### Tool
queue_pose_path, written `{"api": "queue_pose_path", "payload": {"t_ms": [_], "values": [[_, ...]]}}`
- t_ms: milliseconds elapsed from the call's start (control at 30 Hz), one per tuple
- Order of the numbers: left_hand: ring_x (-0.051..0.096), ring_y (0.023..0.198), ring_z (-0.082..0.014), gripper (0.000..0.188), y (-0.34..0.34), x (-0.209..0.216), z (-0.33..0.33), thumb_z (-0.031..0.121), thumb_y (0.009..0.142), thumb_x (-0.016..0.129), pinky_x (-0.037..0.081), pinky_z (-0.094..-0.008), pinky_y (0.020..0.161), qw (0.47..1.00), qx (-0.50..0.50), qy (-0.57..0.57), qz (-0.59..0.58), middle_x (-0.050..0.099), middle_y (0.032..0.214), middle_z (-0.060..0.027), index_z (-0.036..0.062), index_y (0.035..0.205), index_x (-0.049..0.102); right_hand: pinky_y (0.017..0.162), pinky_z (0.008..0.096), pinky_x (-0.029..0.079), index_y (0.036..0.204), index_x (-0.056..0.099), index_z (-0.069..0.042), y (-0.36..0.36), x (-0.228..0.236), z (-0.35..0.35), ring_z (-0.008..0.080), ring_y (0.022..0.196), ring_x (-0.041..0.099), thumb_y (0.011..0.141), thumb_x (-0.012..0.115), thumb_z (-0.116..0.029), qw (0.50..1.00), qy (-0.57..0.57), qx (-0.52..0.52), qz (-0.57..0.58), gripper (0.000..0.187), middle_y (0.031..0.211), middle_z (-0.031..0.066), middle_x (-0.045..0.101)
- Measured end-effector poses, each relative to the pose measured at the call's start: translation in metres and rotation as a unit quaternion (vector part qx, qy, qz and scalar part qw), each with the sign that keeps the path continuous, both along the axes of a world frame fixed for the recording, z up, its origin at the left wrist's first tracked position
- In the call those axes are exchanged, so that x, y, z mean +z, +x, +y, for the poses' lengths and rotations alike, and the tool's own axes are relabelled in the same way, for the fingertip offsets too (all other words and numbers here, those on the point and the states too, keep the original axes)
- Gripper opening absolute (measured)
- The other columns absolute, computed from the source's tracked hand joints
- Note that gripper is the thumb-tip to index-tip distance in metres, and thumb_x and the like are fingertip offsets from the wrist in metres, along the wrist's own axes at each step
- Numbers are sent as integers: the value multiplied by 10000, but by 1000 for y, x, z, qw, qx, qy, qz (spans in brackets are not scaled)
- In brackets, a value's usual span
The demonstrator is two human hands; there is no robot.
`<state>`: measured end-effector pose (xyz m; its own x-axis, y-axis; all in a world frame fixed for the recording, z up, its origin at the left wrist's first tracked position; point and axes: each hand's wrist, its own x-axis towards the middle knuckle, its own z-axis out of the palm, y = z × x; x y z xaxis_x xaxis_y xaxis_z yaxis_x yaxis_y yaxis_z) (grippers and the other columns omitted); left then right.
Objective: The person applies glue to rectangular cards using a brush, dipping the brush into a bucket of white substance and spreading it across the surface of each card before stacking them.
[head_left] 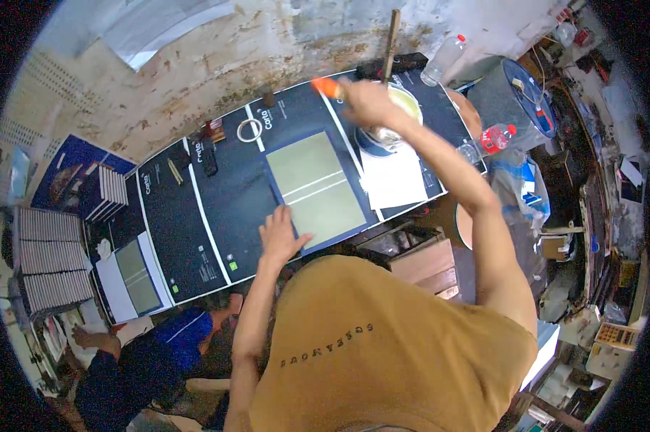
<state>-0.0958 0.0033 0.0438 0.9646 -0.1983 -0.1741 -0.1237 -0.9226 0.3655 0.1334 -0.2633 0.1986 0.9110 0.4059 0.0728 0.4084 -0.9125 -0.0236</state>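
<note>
A book cover board [317, 187] lies on the dark table sheet, with greenish-grey panels, white strips across its middle and a dark blue border. My left hand [281, 236] rests at its near left edge, fingers spread. Above the table at the back right, my right hand [371, 106] is closed around what looks like an orange-handled brush [327, 88]; its far end is hidden and the hand is slightly blurred. Just beside and below that hand stands a tub of pale paste [405, 104], with a wooden stick [391, 47] upright by it. White paper sheets [393, 180] lie in front of the tub.
A tape roll [249, 130] lies near the wall. Stacked books [55, 252] and another cover board [137, 275] are at the left. Clear bottles [444, 59] and a grey drum [508, 101] stand right. Another person's hand [94, 340] shows at lower left.
</note>
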Motion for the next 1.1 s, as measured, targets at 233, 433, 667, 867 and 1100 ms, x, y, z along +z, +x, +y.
{"api": "queue_pose_path", "payload": {"t_ms": [233,433,667,867,1100], "values": [[486,1269,-371,1241,-3,-13,-2,697,583,799,434,-608,973,993,-73,69,60,367,1497,-178,-50,1451,321,818,433,534,1137,643,-69,-48,-157,81,365,959,676,805,731,-200,872,476,-92,-68,367,1039,161,698],[543,1184,-361,1201,-7,-26,10,656,607,815,469,-584,927,995,-79,45,43,339,1524,-181,-49,1449,328,726,311,545,999,696,14,-97,-187,-44,145,818,676,855,762,-218,798,528,-290,30,282,926,72,714],[550,1167,-380,1224,-7,-32,17,639,610,832,468,-603,934,994,-98,6,43,289,1547,-192,-52,1460,286,664,288,496,942,678,-5,-170,-166,25,103,745,592,846,735,-165,760,589,-275,8,195,847,38,660],[530,1199,-398,1265,-5,-30,24,634,602,844,457,-631,946,992,-109,-8,70,256,1565,-202,-57,1477,246,591,365,500,793,654,9,-208,-183,32,174,624,633,858,740,-331,854,456,-248,29,357,682,119,674],[511,1256,-402,1301,-7,-35,21,651,591,841,459,-600,972,992,-107,-17,64,268,1556,-192,-58,1491,223,596,398,524,859,700,-7,-229,-139,36,228,677,705,866,745,-334,856,384,-342,-51,330,725,114,711]]}}
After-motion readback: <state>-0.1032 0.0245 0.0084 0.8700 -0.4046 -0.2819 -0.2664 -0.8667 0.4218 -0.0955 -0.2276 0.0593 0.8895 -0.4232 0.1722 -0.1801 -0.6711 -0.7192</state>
